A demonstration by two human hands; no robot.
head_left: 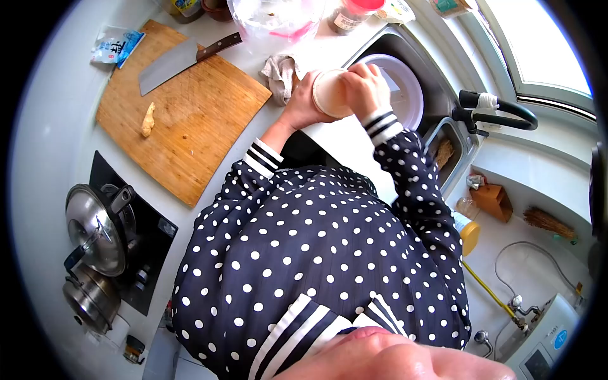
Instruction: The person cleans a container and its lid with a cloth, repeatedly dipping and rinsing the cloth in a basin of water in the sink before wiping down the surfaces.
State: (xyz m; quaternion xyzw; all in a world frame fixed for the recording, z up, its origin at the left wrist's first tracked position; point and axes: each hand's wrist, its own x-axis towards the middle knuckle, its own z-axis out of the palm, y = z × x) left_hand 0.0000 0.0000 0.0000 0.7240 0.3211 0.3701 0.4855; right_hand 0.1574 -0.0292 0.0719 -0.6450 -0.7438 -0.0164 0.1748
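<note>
Near the sink's edge, my left hand (300, 105) is wrapped round the side of a small round pale bowl (329, 96). My right hand (367, 90) is closed at the bowl's right edge, its fingers curled over the rim. Whether those fingers also hold something small is hidden. Just left of the bowl, a crumpled cloth (278, 76) lies on the counter. A white basin (408, 88) sits in the sink (425, 54), right behind my right hand.
A cutting board (190, 136) on the left bears a cleaver (171, 64) and a piece of ginger (148, 120). Beside it are a blue-and-white packet (118, 45) and a plastic bag (272, 25). A lidded pan (95, 228) stands on the stove; a black faucet (500, 113) overhangs the sink.
</note>
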